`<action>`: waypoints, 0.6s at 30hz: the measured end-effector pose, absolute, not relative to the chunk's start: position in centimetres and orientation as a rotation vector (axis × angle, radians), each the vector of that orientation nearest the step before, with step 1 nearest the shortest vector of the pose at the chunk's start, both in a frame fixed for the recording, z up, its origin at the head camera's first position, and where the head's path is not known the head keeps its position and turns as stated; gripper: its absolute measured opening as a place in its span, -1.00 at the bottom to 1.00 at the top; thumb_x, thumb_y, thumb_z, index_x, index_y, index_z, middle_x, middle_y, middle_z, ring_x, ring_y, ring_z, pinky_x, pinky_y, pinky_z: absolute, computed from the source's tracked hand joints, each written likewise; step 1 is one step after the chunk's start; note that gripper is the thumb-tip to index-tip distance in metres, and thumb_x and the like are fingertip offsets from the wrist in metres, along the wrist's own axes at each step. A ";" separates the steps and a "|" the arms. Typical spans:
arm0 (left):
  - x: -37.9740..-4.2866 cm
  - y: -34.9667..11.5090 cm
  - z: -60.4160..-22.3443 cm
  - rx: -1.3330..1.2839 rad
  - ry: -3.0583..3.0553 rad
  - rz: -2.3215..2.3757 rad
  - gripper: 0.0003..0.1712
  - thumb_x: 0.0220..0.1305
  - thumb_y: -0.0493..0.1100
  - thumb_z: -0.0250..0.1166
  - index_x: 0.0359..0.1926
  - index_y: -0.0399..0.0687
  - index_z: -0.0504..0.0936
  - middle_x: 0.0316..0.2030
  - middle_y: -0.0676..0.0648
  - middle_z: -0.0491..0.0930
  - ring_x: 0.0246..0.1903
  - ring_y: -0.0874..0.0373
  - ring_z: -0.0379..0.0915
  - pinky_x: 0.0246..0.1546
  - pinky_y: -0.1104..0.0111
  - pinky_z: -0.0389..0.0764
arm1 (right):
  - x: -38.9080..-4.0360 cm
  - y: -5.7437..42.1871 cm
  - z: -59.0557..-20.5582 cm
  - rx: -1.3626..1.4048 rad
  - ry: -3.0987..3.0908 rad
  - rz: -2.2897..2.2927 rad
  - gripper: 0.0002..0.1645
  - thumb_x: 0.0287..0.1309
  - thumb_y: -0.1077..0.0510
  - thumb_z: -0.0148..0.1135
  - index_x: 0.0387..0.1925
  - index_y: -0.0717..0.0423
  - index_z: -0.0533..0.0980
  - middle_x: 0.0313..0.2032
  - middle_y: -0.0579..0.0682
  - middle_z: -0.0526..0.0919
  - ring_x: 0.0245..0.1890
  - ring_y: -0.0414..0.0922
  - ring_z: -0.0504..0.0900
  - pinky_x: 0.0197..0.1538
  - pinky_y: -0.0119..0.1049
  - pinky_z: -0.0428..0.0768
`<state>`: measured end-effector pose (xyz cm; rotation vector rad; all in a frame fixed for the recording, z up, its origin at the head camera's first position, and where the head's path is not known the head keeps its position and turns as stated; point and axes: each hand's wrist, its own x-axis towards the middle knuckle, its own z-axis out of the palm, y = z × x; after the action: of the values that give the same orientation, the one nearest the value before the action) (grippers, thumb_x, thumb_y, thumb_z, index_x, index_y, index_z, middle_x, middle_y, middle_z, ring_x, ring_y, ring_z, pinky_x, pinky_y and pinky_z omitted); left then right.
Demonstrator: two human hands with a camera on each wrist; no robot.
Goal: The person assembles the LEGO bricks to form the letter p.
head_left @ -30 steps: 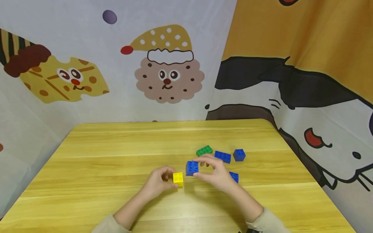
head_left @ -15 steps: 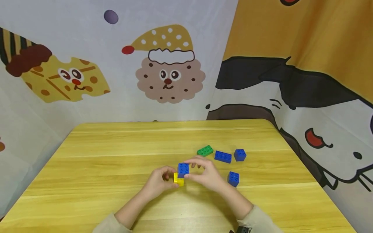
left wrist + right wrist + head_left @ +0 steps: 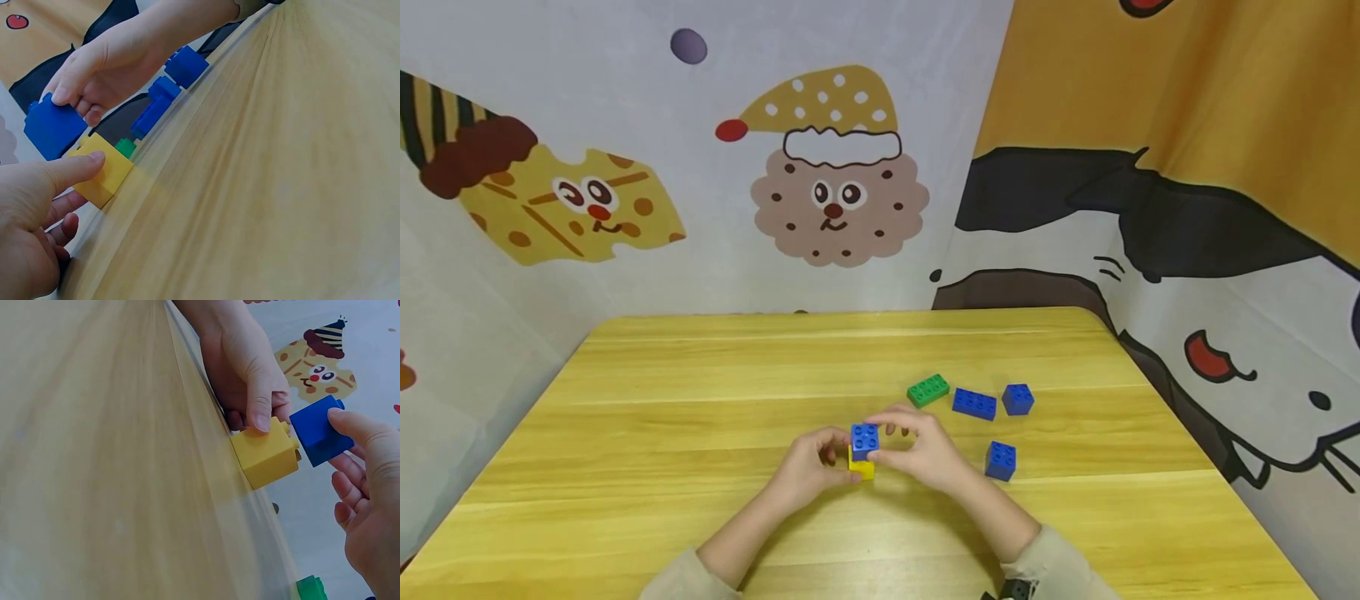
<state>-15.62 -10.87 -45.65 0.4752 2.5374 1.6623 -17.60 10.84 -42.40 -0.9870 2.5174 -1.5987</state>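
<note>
My left hand pinches a yellow toy brick between thumb and fingers, and the brick rests on the table. In my right hand a square blue toy brick is held by its sides, studs upward. It hovers just over the yellow brick's studs, slightly tilted; the right wrist view shows a narrow gap between the two. From the head view the blue brick hides most of the yellow brick's top. The left wrist view shows the left thumb flat against the yellow brick.
Right of the hands lie a green brick, a long blue brick, a square blue brick and another square blue brick. The wooden table ends at a patterned curtain.
My right hand has carried the blue brick leftward, from beside the yellow brick to above it. The left hand has stayed nearly still. The nearest loose blue brick has come fully into view.
</note>
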 end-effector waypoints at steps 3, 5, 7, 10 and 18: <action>-15.6 -10.9 -45.6 0.469 2.534 1.664 -0.56 -0.14 -0.24 0.57 -0.17 -0.17 0.62 -0.40 0.01 0.54 -0.39 0.10 0.34 -0.41 0.42 0.43 | -17.6 10.8 -42.5 -0.983 2.510 -1.587 -0.51 0.00 0.14 0.46 0.02 0.10 0.60 -0.11 -0.23 0.60 -0.20 -0.06 0.47 -0.15 -0.06 0.43; -15.5 -10.9 -45.6 0.463 2.530 1.667 -0.56 -0.14 -0.25 0.57 -0.18 -0.17 0.62 -0.40 0.01 0.54 -0.39 0.10 0.34 -0.41 0.42 0.43 | -17.7 10.7 -42.6 -0.987 2.505 -1.584 -0.51 0.00 0.14 0.46 0.02 0.11 0.59 -0.10 -0.23 0.60 -0.20 -0.05 0.48 -0.15 -0.05 0.44; -15.5 -10.9 -45.6 0.460 2.528 1.669 -0.57 -0.14 -0.25 0.57 -0.19 -0.16 0.62 -0.40 0.01 0.54 -0.38 0.10 0.34 -0.40 0.41 0.43 | -17.7 10.7 -42.7 -0.990 2.500 -1.587 -0.52 0.00 0.14 0.46 0.02 0.12 0.59 -0.10 -0.22 0.60 -0.20 -0.04 0.48 -0.16 -0.04 0.45; -15.5 -10.8 -45.6 0.462 2.526 1.674 -0.58 -0.14 -0.25 0.57 -0.20 -0.16 0.62 -0.40 0.00 0.54 -0.38 0.09 0.34 -0.40 0.41 0.42 | -17.7 10.7 -42.7 -0.987 2.493 -1.596 -0.51 0.01 0.14 0.45 0.03 0.12 0.59 -0.09 -0.22 0.60 -0.20 -0.03 0.48 -0.16 -0.04 0.44; -15.5 -10.8 -45.5 0.491 2.531 1.673 -0.61 -0.12 -0.24 0.56 -0.23 -0.14 0.62 -0.41 0.00 0.54 -0.39 0.10 0.34 -0.39 0.41 0.42 | -17.8 10.7 -43.0 -0.973 2.490 -1.586 -0.51 0.03 0.10 0.44 0.04 0.10 0.59 -0.07 -0.22 0.59 -0.18 -0.07 0.48 -0.14 -0.06 0.46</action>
<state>-15.53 -10.81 -45.53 0.4911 2.5309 1.6729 -17.76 10.68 -43.00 -0.9728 2.4900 -1.5859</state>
